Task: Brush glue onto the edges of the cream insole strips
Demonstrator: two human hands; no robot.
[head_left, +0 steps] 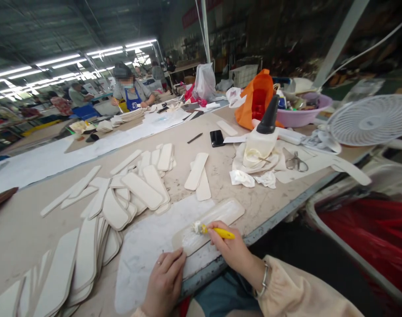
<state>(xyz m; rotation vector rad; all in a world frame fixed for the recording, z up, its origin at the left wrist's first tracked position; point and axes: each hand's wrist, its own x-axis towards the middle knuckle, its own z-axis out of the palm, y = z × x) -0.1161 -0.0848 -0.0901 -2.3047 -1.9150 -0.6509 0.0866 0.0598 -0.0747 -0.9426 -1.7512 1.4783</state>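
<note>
My right hand [232,250] is closed around the yellow handle of a small brush [224,233]. Its bristles, loaded with something white, touch a long, round-ended cream panel [227,212]. A wet, glossy white film covers part of that panel. At the panel's near left end, my left hand [165,278] pinches the edge, with thumb and fingers close together. Beneath the panel lies a white paper sheet [141,253]. Loose cream panels [139,189] are heaped to the left, with a fanned stack [60,268] closer to me. Two more panels [197,171] overlap just beyond the sheet.
A cut-open white jug [260,143] stands beyond my right hand, near scissors [296,163], crumpled tissues [242,178] and a phone [217,138]. Farther right are an orange bag [253,99], a pink basin [301,116] and a fan [372,119]. A co-worker [132,92] works across the table.
</note>
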